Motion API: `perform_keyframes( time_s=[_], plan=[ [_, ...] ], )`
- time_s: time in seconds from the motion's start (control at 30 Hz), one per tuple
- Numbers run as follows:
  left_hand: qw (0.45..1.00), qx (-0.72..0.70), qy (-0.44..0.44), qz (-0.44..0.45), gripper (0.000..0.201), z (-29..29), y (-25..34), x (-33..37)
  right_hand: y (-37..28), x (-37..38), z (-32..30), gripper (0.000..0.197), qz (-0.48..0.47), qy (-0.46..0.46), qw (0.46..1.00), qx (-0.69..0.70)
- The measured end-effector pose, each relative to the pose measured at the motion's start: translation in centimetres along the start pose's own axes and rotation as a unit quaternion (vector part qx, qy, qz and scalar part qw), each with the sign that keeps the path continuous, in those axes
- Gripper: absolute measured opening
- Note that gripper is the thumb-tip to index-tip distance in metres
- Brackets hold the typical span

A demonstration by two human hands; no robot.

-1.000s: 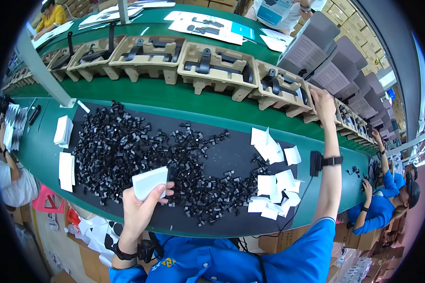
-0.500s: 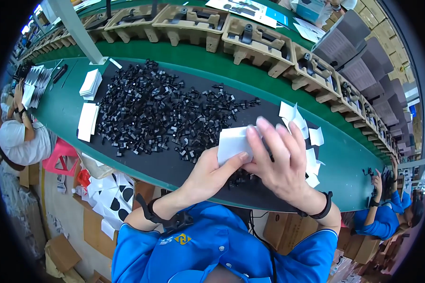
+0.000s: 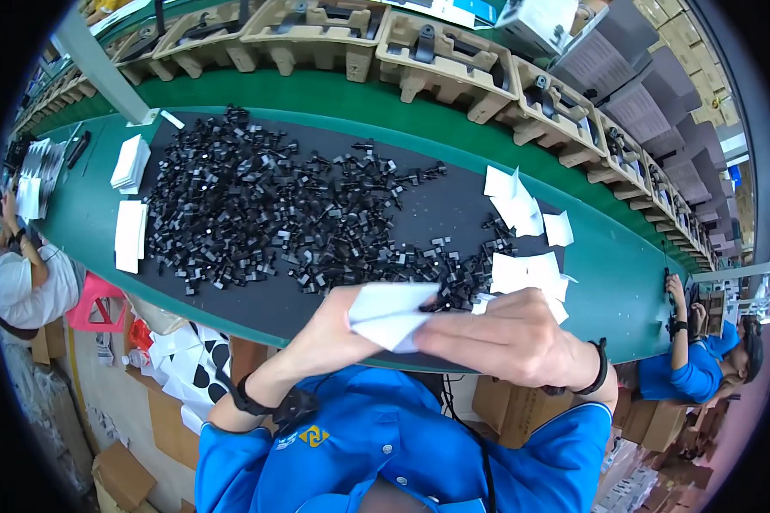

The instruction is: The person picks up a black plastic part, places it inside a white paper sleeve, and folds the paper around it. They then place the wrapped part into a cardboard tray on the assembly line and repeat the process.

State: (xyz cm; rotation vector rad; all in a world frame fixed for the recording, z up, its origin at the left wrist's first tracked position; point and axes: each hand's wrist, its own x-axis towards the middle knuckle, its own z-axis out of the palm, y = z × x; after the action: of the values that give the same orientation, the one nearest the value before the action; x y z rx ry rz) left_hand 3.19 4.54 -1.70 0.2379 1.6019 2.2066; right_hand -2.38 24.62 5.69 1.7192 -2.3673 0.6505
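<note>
A folded white paper (image 3: 392, 309) is held in front of my chest, over the near edge of the workbench. My left hand (image 3: 329, 332) closes on its left side. My right hand (image 3: 512, 339) grips its lower right corner between the fingers and thumb, and the paper spreads into two layers. Behind the hands lies a large heap of small black plastic clips or fittings (image 3: 257, 201), on a dark mat (image 3: 436, 205). To the right of the heap lie loose folded white papers (image 3: 526, 272), several of them standing partly open.
Stacks of white paper (image 3: 131, 235) lie left of the heap. Beyond the bench, cardboard trays (image 3: 445, 64) with black parts line a green belt (image 3: 316, 85). A person in blue (image 3: 689, 368) works at the right, another in white (image 3: 34, 282) at the left. Cartons (image 3: 522, 410) stand below.
My right hand has come down from above the paper to grip its corner. The paper has moved lower and left, and now shows two parted layers. The head view has shifted slightly.
</note>
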Motion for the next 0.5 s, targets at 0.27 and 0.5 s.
perform_keyframes(
  time_s=[0.27,0.5],
  plan=[
    [0.976,0.079,-0.133,-0.153,0.051,-0.8,-0.1,0.8,-0.1,1.1,1.1,0.021,0.163,-0.251,0.921,0.251],
    [0.985,0.096,-0.019,-0.144,0.046,-1.3,-1.1,0.4,4.9,-0.8,2.5,0.029,0.09,-0.046,0.952,0.288]
  ],
)
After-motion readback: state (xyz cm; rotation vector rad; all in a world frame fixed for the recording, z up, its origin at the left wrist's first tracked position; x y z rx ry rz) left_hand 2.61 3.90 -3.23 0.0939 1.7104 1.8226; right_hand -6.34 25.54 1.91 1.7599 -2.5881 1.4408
